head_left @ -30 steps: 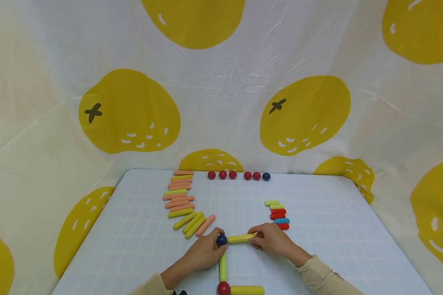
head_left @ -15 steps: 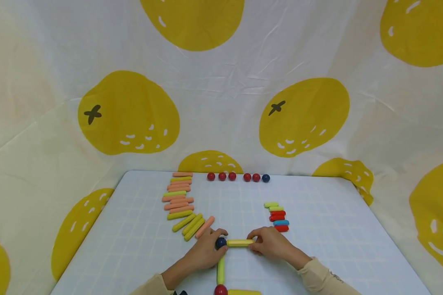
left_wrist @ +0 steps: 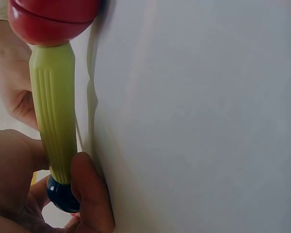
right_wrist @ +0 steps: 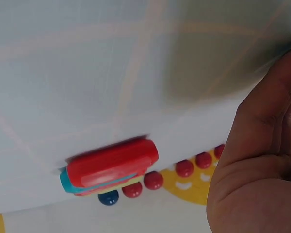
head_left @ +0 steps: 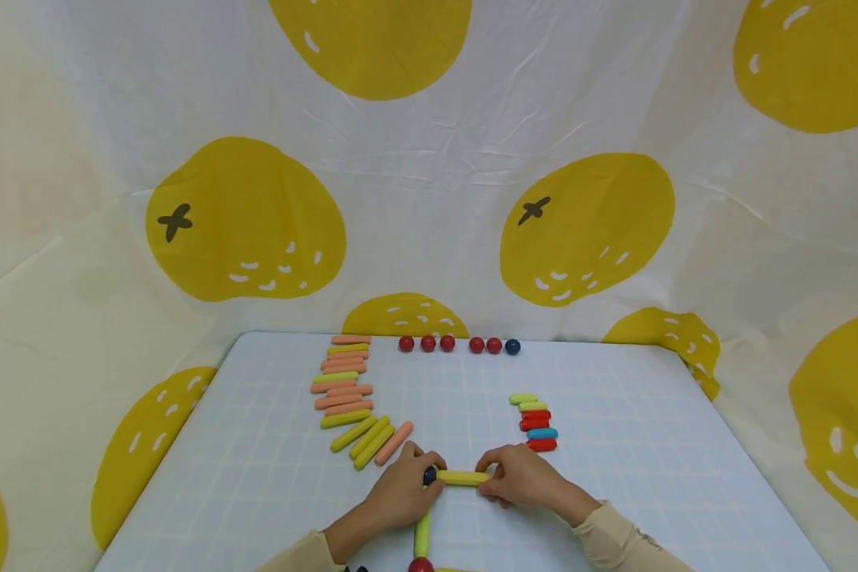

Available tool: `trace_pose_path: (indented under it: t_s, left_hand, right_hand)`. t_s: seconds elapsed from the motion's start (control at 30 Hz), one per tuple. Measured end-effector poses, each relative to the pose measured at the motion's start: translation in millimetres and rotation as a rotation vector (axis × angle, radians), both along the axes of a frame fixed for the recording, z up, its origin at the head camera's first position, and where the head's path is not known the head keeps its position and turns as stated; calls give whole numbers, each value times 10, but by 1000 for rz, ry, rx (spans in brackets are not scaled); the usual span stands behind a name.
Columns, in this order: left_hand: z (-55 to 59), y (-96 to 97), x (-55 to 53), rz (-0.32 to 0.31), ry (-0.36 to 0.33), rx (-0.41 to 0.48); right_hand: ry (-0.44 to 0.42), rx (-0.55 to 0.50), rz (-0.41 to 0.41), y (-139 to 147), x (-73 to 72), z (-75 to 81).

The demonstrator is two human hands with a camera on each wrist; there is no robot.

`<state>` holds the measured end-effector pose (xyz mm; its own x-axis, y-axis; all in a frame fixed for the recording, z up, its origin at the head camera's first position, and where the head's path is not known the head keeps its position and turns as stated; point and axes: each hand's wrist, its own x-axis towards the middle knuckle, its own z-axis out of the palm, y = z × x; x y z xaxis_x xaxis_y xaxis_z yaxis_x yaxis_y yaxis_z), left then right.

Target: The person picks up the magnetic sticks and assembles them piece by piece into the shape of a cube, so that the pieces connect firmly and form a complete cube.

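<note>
My left hand (head_left: 402, 486) grips a dark blue ball (head_left: 430, 477) between thumb and fingers. In the head view, a yellow stick (head_left: 459, 477) runs rightward from that ball, its right end pinched by my right hand (head_left: 529, 477). A yellow-green stick (left_wrist: 53, 111) joins the blue ball to a red ball (left_wrist: 53, 24). At the head view's lower edge, another yellow stick (head_left: 457, 570) extends right from the red ball, mostly cut off. The right wrist view shows part of my right hand, with its fingertips out of frame.
Orange and yellow sticks (head_left: 372, 442) curve along the table's left side. Several red balls (head_left: 447, 343) and a blue ball (head_left: 512, 347) line the far edge. Short red, blue and green sticks (head_left: 542, 434) lie beyond my right hand. A patterned cloth (head_left: 415, 238) hangs behind.
The held yellow stick has turned from slanting up rightward to nearly level. My left fingers now cover more of the blue ball. The red-ball end has shifted slightly left and down in view.
</note>
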<state>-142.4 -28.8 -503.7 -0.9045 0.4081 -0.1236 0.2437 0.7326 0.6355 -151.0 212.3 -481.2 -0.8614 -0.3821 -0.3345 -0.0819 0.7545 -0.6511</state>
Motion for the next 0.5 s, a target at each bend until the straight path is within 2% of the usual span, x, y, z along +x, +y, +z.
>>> trace_pose_path:
  t_s: [0.1,0.2,0.37,0.5]
  left_hand:
    - [2,6,-7,5,-9,7]
    - [-18,6,-13,12,-15,19]
    - [-52,-11,-21,35,-42,34]
    - [-59,-25,-27,43,-60,40]
  right_hand:
    - [15,22,-22,57,-62,85]
    - [68,46,-89,158,-206,217]
    - [174,89,-244,374,-603,413]
    - [198,96,-335,558,-901,463]
